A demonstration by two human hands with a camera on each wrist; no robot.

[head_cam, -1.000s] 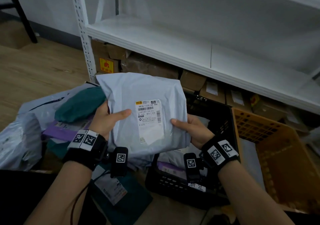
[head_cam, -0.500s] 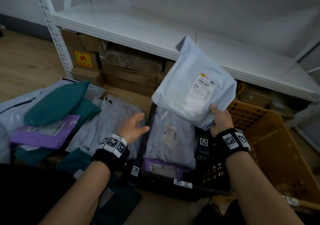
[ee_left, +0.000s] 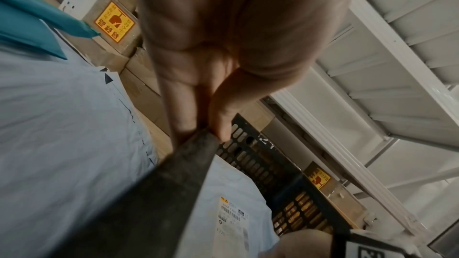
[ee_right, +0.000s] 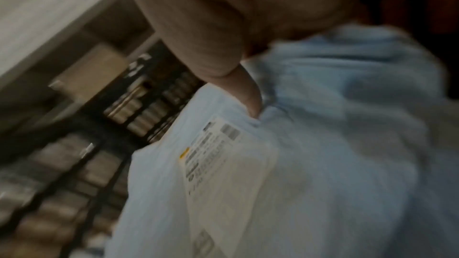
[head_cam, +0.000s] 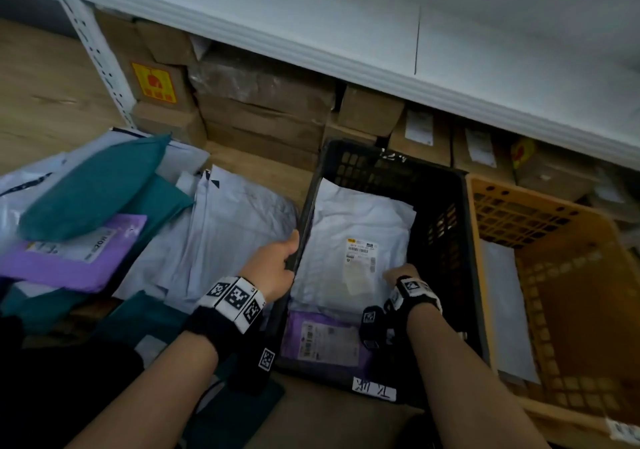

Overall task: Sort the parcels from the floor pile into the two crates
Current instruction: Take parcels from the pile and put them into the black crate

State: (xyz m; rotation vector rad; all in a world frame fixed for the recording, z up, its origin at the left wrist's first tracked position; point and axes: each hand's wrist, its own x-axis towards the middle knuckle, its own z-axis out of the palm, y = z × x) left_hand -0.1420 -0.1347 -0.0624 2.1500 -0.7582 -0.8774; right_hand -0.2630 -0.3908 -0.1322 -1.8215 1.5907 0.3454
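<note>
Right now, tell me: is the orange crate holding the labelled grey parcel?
No, the labelled grey parcel lies in the black crate, under the right hand.

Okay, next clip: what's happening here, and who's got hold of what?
A person is sorting mail bags into crates. The right hand is setting a pale grey parcel label up into the black crate, on top of a purple parcel. The left hand grips the crate's left rim. The orange crate alongside holds one pale parcel. A pile of teal, purple and grey bags waits on the floor to the left.
</note>
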